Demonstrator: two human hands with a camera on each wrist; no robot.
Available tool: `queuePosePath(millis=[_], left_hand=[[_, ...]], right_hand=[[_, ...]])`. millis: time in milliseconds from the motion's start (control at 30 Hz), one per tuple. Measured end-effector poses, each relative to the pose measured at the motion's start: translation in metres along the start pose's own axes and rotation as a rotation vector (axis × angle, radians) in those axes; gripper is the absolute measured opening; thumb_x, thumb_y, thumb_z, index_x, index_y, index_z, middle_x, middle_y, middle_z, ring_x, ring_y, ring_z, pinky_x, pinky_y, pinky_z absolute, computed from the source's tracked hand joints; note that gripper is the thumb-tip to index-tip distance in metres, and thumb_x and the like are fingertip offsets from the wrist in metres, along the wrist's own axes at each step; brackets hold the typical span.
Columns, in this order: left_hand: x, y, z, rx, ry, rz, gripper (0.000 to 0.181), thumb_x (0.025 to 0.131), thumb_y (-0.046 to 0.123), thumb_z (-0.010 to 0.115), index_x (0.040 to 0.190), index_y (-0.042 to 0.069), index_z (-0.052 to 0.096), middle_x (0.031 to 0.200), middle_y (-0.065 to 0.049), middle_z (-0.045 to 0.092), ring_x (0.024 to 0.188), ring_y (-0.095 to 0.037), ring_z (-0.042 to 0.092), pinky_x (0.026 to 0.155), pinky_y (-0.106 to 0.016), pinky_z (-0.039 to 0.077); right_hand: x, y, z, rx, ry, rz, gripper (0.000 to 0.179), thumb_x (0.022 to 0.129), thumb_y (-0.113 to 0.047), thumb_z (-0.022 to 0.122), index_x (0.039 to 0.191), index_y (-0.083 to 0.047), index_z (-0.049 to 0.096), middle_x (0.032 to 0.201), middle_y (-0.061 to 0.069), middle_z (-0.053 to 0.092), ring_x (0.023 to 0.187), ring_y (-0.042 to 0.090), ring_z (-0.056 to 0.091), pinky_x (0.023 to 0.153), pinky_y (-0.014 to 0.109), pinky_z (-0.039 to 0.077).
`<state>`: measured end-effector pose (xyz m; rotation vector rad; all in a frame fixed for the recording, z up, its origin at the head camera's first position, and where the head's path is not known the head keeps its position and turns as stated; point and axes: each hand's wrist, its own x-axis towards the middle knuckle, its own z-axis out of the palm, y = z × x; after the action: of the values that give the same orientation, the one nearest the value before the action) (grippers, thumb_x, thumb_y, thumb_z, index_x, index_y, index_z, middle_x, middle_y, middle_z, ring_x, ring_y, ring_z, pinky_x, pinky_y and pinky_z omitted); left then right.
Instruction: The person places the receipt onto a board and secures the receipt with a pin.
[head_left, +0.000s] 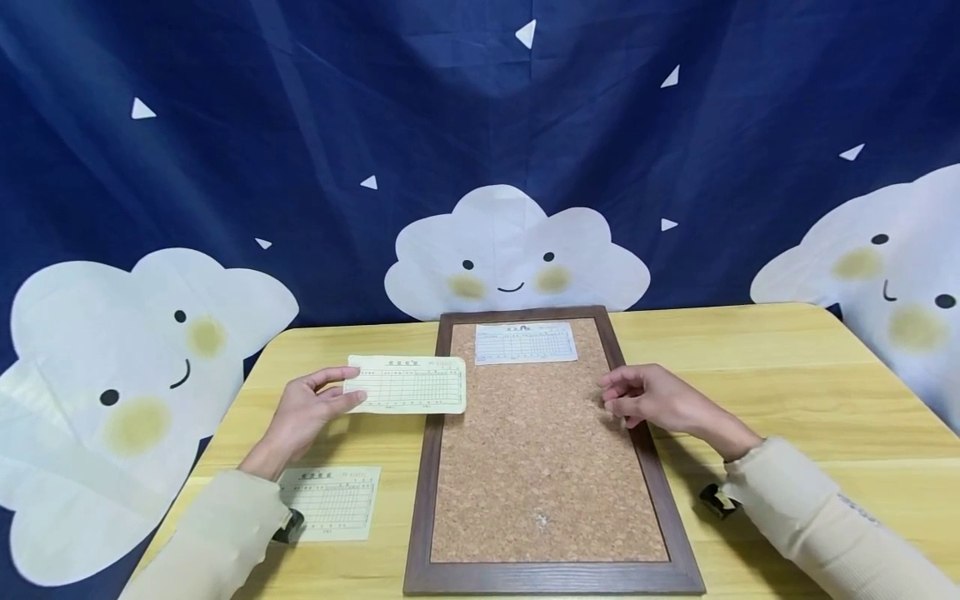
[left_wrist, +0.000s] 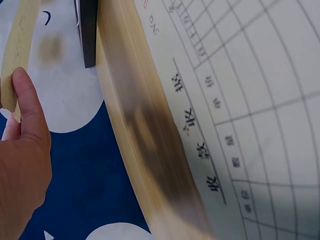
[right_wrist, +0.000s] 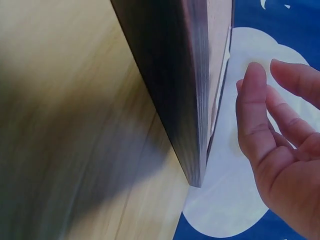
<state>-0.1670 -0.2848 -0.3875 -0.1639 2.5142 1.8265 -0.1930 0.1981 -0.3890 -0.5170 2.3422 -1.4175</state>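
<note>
My left hand (head_left: 300,417) pinches a pale yellow receipt slip (head_left: 405,385) between thumb and fingers at its left end. The slip's right end overlaps the left side of a cork board (head_left: 517,450) with a dark brown frame. Near the board's right edge is my right hand (head_left: 651,397), fingers loosely bent; in the right wrist view its thumb and fingertips stand apart with nothing seen between them. A white receipt slip (head_left: 525,345) lies at the top of the cork, with a small dark mark at its upper edge.
Another pale yellow slip (head_left: 333,504) lies on the wooden table (head_left: 757,367), partly behind my left sleeve. Low on the cork sits a small whitish cluster (head_left: 542,522), too small to make out. A dark blue cloth (head_left: 330,100) with clouds hangs behind the table.
</note>
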Motion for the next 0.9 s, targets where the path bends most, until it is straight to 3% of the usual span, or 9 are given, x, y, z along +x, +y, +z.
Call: queuePosePath(millis=[233,500,900], left_hand=[[-0.0001,0.001,0.0025,0.005,0.003,0.0,0.054,0.086,0.01,0.079,0.132,-0.007,0.058,0.107,0.0,0.067,0.09,-0.001,0.066,0.075,-0.018,0.052],[0.0004,0.0009,0.0052,-0.024,-0.002,-0.004,0.053,0.086,0.007,0.079,0.132,-0.008,0.058,0.093,0.003,0.072,0.086,-0.003,0.067,0.071,-0.017,0.052],[0.0014,0.0002,0.0086,-0.006,-0.01,0.001,0.054,0.086,0.009,0.079,0.133,-0.007,0.058,0.101,-0.002,0.072,0.091,-0.002,0.067,0.075,-0.017,0.052]], right_hand=[[0.0008,0.0,-0.0001,0.01,-0.002,-0.001,0.034,0.091,0.005,0.062,0.122,0.017,0.055,0.101,0.02,0.066,0.082,0.025,0.064,0.064,0.033,0.057],[0.0011,-0.0013,-0.0007,0.014,-0.004,-0.003,0.033,0.091,0.005,0.062,0.121,0.017,0.056,0.1,0.02,0.065,0.084,0.026,0.064,0.065,0.034,0.058],[0.0001,-0.0072,0.0003,0.053,-0.013,-0.022,0.034,0.092,0.006,0.06,0.122,0.019,0.053,0.1,0.02,0.065,0.077,0.023,0.065,0.064,0.034,0.058]])
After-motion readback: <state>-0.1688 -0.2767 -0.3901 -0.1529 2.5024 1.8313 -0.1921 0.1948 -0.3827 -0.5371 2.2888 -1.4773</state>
